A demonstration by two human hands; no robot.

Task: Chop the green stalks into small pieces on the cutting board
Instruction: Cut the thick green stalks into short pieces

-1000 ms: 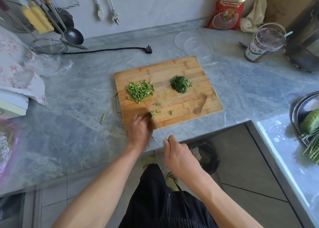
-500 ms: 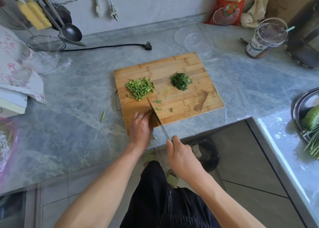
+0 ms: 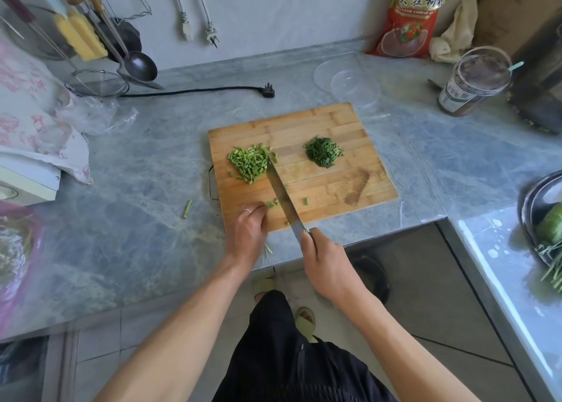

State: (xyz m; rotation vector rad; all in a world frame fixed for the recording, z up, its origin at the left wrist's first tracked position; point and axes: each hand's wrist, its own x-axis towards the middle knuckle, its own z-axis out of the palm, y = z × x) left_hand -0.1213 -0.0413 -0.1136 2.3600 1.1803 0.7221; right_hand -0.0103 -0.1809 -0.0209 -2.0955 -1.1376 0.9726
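Note:
A wooden cutting board (image 3: 334, 122) lies on the grey marble counter. A heap of light green stalk pieces (image 3: 248, 163) sits on its left part and a heap of finely cut dark greens (image 3: 323, 151) on its right. A few loose pieces (image 3: 271, 203) lie near the front edge. My right hand (image 3: 327, 265) grips the handle of a knife (image 3: 281, 196), whose blade lies flat-ish across the board with its tip at the light green heap. My left hand (image 3: 248, 234) rests on the board's front left corner, fingers curled at the loose pieces.
One stray stalk piece (image 3: 187, 209) lies on the counter left of the board. A black plug and cord (image 3: 267, 91), clear lids (image 3: 349, 81), a jar (image 3: 473, 82) and a red bag (image 3: 409, 18) stand behind. A metal bowl with greens (image 3: 544, 219) sits at the right.
The knife has turned from edge-on to showing its broad side and has slid forward, its tip now reaching the light green heap. My left hand stays at the board's front corner.

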